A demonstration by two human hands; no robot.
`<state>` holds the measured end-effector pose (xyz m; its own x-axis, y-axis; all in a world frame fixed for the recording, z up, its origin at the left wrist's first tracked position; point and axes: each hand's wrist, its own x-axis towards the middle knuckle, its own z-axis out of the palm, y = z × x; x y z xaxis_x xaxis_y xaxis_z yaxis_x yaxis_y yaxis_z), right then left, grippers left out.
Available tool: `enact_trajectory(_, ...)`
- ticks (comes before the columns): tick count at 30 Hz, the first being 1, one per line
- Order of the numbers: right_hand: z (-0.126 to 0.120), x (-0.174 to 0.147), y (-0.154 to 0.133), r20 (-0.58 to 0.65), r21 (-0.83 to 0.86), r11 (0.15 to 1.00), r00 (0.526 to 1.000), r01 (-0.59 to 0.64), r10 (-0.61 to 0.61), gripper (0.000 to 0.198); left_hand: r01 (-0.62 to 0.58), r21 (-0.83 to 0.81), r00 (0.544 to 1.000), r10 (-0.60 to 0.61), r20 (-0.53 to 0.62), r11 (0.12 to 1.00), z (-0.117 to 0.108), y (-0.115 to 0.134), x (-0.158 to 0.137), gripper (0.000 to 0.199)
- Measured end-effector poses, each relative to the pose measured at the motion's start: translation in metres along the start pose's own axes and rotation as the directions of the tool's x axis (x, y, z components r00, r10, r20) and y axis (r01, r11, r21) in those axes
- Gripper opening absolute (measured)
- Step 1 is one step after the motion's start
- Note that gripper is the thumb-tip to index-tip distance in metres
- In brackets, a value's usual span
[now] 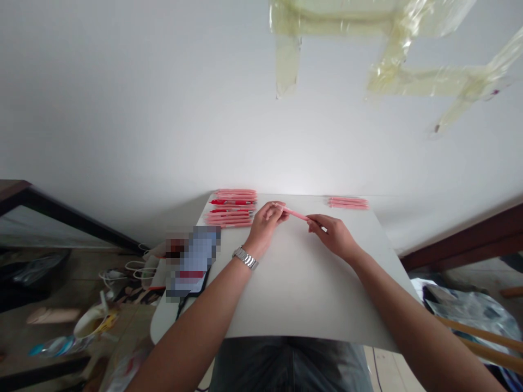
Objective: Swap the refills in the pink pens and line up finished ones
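A slim pink pen point(297, 214) is held above the white table, slanting down to the right. Its left end is pinched in the fingers of my left hand point(267, 220), which wears a metal-band watch on the wrist. My right hand point(329, 233) grips the other end between thumb and fingers. Just left of my left hand lies a row of pink pens point(231, 222), with a red pen point(231, 202) and another red one among them. Beyond my right hand, near the back edge, sits a smaller group of pink pens point(348, 203).
A blurred-out phone-like device point(194, 261) rests at the table's left side with a cable. The white table point(302, 294) meets a wall point(183, 109) bearing yellowed tape point(343, 24). A cup point(90, 321) and a bottle point(61, 345) are lower left; plastic bags point(469, 313) lie at right.
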<state>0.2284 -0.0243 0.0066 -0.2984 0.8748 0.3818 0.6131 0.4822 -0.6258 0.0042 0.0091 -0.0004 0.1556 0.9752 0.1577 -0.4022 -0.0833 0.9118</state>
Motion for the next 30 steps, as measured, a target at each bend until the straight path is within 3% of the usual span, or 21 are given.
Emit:
enact_trajectory(5,-0.0017,0.0,0.0009,-0.008,-0.002,1.0,1.0,-0.004,0.004,0.03,0.011,-0.022,0.998,-0.009,0.067,1.0,0.0012,0.0025,-0.0029,0.028)
enact_trajectory(11,-0.0013,-0.0001,-0.0017,0.002,0.062,0.996,0.998,-0.068,0.068,0.034,-0.005,-0.006,0.999,0.005,0.049,1.0,0.0006,0.0007,-0.0017,0.027)
enact_trajectory(15,0.0003,0.0004,-0.0046,0.002,0.318,0.924,0.974,-0.214,0.225,0.041,0.0,-0.035,1.0,0.0,0.008,0.999,0.0011,-0.0001,-0.0005,0.029)
enact_trajectory(19,0.0015,0.0023,-0.0041,-0.029,0.553,0.795,0.949,-0.247,0.315,0.044,0.009,-0.034,1.0,-0.01,-0.008,0.999,-0.001,-0.0014,0.0003,0.031)
enact_trajectory(23,-0.0013,0.0034,-0.0016,-0.056,0.599,0.762,0.937,-0.244,0.344,0.042,-0.046,0.196,0.998,0.036,0.054,0.98,-0.0047,-0.0012,-0.0002,0.029)
enact_trajectory(27,-0.0059,0.0031,0.0009,-0.086,0.563,0.791,0.935,-0.239,0.344,0.039,-0.243,0.505,0.968,0.177,0.177,0.828,-0.0058,0.0023,-0.0039,0.023)
enact_trajectory(30,-0.0058,0.0031,0.0029,-0.102,0.598,0.771,0.933,-0.219,0.345,0.036,-0.314,0.603,0.946,0.191,0.261,0.733,-0.0036,0.0041,-0.0074,0.021)
